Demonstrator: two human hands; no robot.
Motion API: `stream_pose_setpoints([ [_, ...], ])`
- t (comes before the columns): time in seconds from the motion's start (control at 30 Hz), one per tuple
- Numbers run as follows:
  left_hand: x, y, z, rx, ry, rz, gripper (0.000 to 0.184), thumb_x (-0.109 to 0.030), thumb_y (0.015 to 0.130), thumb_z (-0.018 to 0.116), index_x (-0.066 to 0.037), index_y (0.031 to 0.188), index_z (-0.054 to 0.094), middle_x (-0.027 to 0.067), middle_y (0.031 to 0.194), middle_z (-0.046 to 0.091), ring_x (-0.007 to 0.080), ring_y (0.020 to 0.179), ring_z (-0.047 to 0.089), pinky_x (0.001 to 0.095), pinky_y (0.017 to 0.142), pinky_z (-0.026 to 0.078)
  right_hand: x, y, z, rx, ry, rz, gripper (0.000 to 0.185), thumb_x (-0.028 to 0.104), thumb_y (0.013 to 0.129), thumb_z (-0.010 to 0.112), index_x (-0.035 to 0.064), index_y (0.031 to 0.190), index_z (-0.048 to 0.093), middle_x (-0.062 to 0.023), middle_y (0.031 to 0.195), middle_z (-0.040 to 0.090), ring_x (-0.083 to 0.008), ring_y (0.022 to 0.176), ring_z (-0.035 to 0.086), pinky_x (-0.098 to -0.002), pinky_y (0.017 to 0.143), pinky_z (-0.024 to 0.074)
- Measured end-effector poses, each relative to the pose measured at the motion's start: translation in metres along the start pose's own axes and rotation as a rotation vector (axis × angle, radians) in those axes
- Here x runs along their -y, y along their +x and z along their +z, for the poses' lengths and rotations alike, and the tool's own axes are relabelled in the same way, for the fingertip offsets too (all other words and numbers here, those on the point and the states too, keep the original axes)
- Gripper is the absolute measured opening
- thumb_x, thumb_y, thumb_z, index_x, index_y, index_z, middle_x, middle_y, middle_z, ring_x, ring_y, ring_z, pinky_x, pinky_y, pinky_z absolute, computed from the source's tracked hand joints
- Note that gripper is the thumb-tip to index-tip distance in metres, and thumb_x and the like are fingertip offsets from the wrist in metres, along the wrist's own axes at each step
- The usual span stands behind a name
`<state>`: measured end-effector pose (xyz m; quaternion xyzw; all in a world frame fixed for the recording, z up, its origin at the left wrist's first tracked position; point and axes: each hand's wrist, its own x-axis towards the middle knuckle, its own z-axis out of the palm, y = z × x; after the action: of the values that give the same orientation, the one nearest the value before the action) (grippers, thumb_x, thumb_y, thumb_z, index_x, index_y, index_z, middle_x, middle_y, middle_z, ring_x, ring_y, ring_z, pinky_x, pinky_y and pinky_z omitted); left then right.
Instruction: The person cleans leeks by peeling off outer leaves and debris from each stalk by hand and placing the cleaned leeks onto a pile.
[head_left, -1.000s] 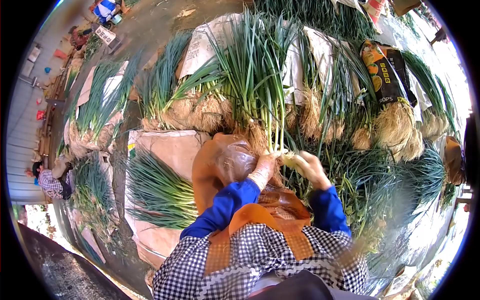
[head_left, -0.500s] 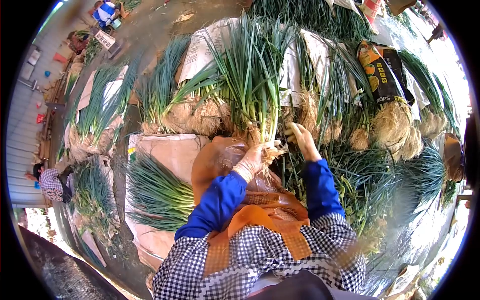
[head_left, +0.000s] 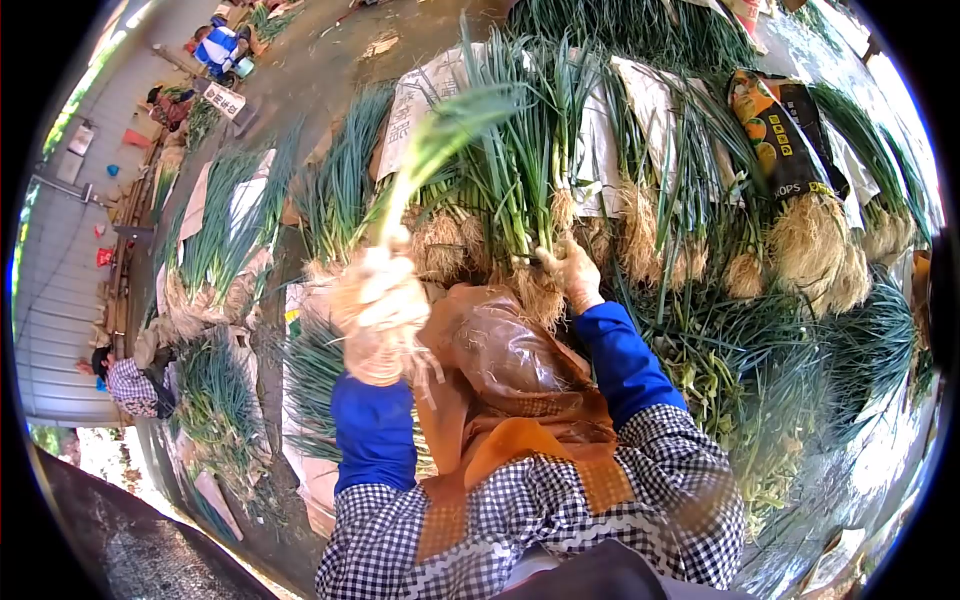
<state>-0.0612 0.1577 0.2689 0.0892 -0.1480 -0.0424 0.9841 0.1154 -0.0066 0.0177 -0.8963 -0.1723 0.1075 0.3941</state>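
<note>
My left hand (head_left: pixel 376 305), smeared by motion, is raised at the left and closed around a few green onions (head_left: pixel 408 180). Their blurred leaves point up and to the right, and thin roots dangle below the fist. My right hand (head_left: pixel 574 276) is closed at the root end of the green onions (head_left: pixel 515 215) standing in front of me. Its fingertips press by the base of the stems, partly hidden among pale roots (head_left: pixel 540 296). An orange-brown plastic apron (head_left: pixel 510 350) covers my lap just below.
Rooty bundles of green onions (head_left: pixel 640 232) line up ahead against white sacks (head_left: pixel 425 90). A black printed bag (head_left: pixel 788 135) wraps one bundle at the right. Loose leaves (head_left: pixel 740 350) heap at my right; more green onions (head_left: pixel 315 375) lie at left. A person (head_left: pixel 135 385) crouches far left.
My left hand has swung left and up from the roots, carrying a few green onions. My right hand has moved left and down onto the root end of the standing bunch.
</note>
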Motion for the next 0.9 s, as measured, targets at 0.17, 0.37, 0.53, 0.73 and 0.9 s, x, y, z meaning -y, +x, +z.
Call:
stream_pose_setpoints([
  [0.17,0.003,-0.001,-0.014,-0.298,0.397,0.261,0.035,-0.01,0.089,0.049,0.004,0.121,0.043,-0.0005,0.066,0.054,0.0073,0.047,0.05,0.0206,0.04,0.042,-0.01,-0.001,0.017,0.185,-0.151,0.097,0.056,0.042,0.077,0.068,0.0035,0.115,0.052,-0.0146,0.095,0.064,-0.0228,0.083,0.063,-0.0317,0.072,0.0501],
  [0.37,0.04,-0.018,-0.131,-0.509,0.286,0.164,0.015,-0.002,0.078,0.059,-0.001,0.093,0.055,0.0071,0.074,0.058,0.0152,0.056,0.054,0.0243,0.051,0.05,0.001,-0.002,-0.089,0.36,0.972,0.021,0.025,0.025,0.086,0.06,0.0016,0.096,0.059,-0.0028,0.073,0.059,-0.009,0.066,0.055,-0.0222,0.062,0.0454],
  [0.53,0.134,-0.014,-0.186,-0.783,-0.001,-0.061,0.008,0.001,0.074,0.061,-0.002,0.08,0.057,0.0102,0.082,0.059,0.018,0.073,0.06,0.0365,0.074,0.056,-0.025,-0.04,-0.094,0.627,1.261,0.107,0.03,0.024,0.089,0.053,-0.0006,0.107,0.057,-0.0092,0.093,0.064,-0.0151,0.08,0.059,-0.028,0.074,0.0476],
  [0.73,0.204,-0.011,-0.194,-1.06,0.229,-0.1,0.013,0.005,0.074,0.063,-0.005,0.08,0.057,0.0048,0.076,0.059,0.0146,0.067,0.058,0.0254,0.061,0.049,-0.012,-0.052,-0.089,0.752,0.971,0.03,0.05,0.034,0.089,0.052,-0.0011,0.124,0.046,-0.0139,0.114,0.058,-0.0195,0.103,0.054,-0.0308,0.092,0.0413],
  [0.9,0.21,-0.015,-0.212,-0.995,0.294,0.041,0.005,-0.006,0.08,0.06,-0.005,0.083,0.057,0.0039,0.069,0.058,0.0167,0.057,0.057,0.027,0.051,0.049,-0.009,0.005,-0.062,0.376,0.872,0.189,0.031,0.032,0.09,0.055,0.0032,0.101,0.056,0.0016,0.075,0.053,-0.007,0.065,0.047,-0.0226,0.057,0.0391],
])
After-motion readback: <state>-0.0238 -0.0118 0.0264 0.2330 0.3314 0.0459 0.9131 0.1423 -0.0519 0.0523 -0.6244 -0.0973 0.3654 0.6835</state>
